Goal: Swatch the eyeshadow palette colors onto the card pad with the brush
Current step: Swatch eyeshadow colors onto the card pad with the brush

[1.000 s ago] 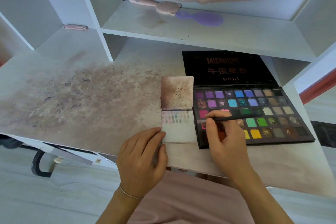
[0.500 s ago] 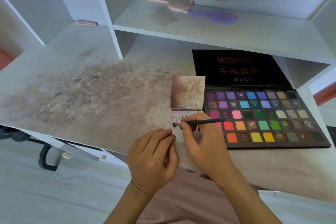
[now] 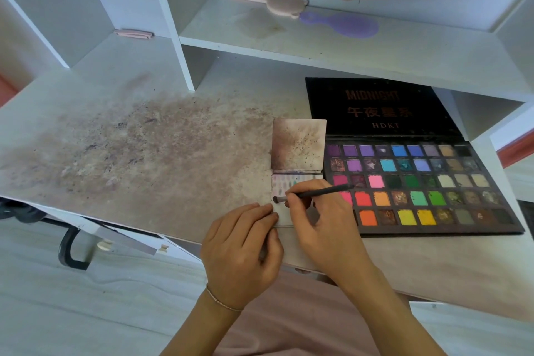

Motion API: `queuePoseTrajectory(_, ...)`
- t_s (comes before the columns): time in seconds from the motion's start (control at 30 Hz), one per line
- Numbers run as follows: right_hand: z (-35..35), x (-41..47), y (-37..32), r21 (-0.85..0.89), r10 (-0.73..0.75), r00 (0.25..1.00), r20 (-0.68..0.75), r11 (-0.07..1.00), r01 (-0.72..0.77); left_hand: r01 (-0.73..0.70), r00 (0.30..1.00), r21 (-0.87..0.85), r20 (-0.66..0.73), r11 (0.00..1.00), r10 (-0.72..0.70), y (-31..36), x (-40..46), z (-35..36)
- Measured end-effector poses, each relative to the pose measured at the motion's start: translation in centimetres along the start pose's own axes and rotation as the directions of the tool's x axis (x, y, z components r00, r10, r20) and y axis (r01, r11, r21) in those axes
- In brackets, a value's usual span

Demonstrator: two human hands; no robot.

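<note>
An open black eyeshadow palette (image 3: 433,188) with several rows of coloured pans lies on the desk at the right, its lid flat behind it. Left of it lies a small card pad (image 3: 281,185) with its stained cover (image 3: 299,144) flipped up; faint swatches run along the page's top. My right hand (image 3: 320,217) pinches a thin dark brush (image 3: 315,193), whose tip touches the pad's left edge under the swatches. My left hand (image 3: 242,246) rests at the pad's lower left corner, fingertips pressing its edge.
The desk top (image 3: 130,147) is stained with brown powder on the left. A shelf above holds a pink brush (image 3: 277,3) and a purple hairbrush (image 3: 346,24). A pink item (image 3: 133,35) sits in the left cubby. A dark handle (image 3: 70,248) hangs below the desk's front edge.
My right hand carried the brush from the palette's red pans leftward onto the pad; the tip now sits at the page's left edge. My left hand stays at the pad's corner.
</note>
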State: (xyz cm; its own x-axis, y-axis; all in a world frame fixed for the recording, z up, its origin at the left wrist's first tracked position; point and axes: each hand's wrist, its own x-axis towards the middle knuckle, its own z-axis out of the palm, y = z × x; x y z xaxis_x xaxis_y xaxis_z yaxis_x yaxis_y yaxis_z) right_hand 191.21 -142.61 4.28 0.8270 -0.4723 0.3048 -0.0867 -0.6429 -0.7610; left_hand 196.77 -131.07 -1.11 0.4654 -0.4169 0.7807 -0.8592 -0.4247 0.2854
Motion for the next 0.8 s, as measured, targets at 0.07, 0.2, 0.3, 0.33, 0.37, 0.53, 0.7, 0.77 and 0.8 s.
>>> queuePoseTrajectory(0.07,-0.01,-0.06,0.01,-0.005,-0.003,1.0,0.004,1.0,0.003,0.001,1.0,0.003,0.0,1.0,-0.001,0.01,0.02,-0.01)
queuePoseTrajectory(0.2,-0.06,0.01,-0.02,-0.014,-0.025,1.0,-0.013,1.0,0.024,0.003,1.0,0.005,-0.002,1.0,-0.003,0.03,0.05,-0.01)
queuePoseTrajectory(0.3,-0.1,-0.02,-0.01,-0.019,-0.027,1.0,-0.012,0.999,0.026,0.008,1.0,0.005,-0.002,1.0,-0.008,0.04,0.03,0.0)
queuePoseTrajectory(0.33,-0.1,0.0,-0.02,-0.018,-0.026,1.0,-0.011,1.0,0.026,0.008,1.0,0.006,-0.003,1.0,-0.008,0.05,0.01,0.01)
queuePoseTrajectory(0.37,-0.09,0.03,-0.03,-0.014,-0.026,1.0,-0.012,1.0,0.026,0.009,1.0,0.007,-0.003,1.0,-0.009,0.05,0.01,0.01)
queuePoseTrajectory(0.53,-0.07,0.11,-0.02,-0.024,-0.038,0.999,-0.012,0.999,0.038,0.01,1.0,0.005,0.0,1.0,-0.01,0.01,-0.02,0.06)
queuePoseTrajectory(0.7,-0.06,0.06,-0.01,-0.018,-0.052,0.998,-0.026,0.999,0.052,0.011,1.0,0.006,0.0,1.0,-0.011,0.03,0.01,0.04)
queuePoseTrajectory(0.77,-0.03,0.08,-0.03,-0.023,-0.058,0.998,-0.032,0.998,0.057,0.011,1.0,0.005,-0.002,1.0,-0.011,0.03,0.0,0.05)
queuePoseTrajectory(0.8,-0.03,0.06,-0.02,-0.021,-0.055,0.998,-0.031,0.998,0.054,0.011,1.0,0.005,-0.002,1.0,-0.011,0.02,-0.01,0.04)
